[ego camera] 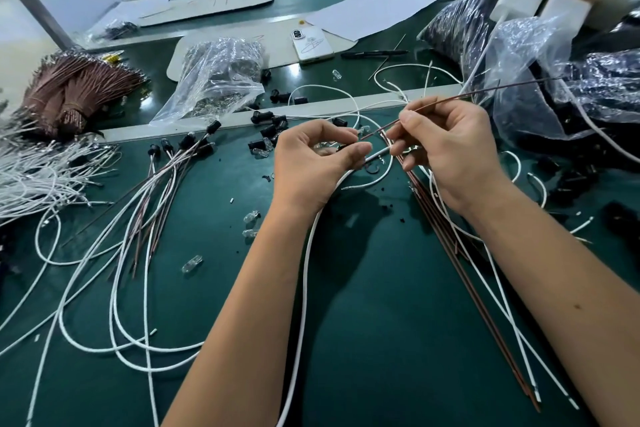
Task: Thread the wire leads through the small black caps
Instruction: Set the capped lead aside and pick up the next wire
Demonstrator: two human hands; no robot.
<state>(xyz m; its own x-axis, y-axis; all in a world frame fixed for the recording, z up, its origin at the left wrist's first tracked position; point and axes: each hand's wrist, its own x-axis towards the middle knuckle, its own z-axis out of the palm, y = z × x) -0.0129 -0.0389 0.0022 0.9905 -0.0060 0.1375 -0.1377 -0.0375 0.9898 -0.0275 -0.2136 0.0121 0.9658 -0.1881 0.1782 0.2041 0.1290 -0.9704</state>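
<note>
Mid-threading here, right over the green counter (346, 340). Left hand (313, 163) curled in, fingers (356, 151) pinching something small and dark, probably one of the black caps, though mostly hidden behind the fingertips so can't swear to it. Also seems to be pinning the end of a white lead (304, 274) that trails back toward the body. Right hand (446, 152) pinching a thin brown lead (467, 95) between thumb and forefinger, other fingers loosely curled under.

Brown lead's long axis running diagonal: near tip aimed down-left at the left fingertips, far end sticking up and away to the right, over the plastic bags (540, 80). Tip just beside the left fingers, not clearly inside anything yet.

Next move, best guess: line that tip up with the cap's hole and push it through, which needs a steady, fine nudge along the wire's own axis. Thin wire, so likely to bend if pushed off-line.

Finished ones with caps on (187, 141) fanned out on the left, loose caps (268, 130) scattered just beyond the hands.
</note>
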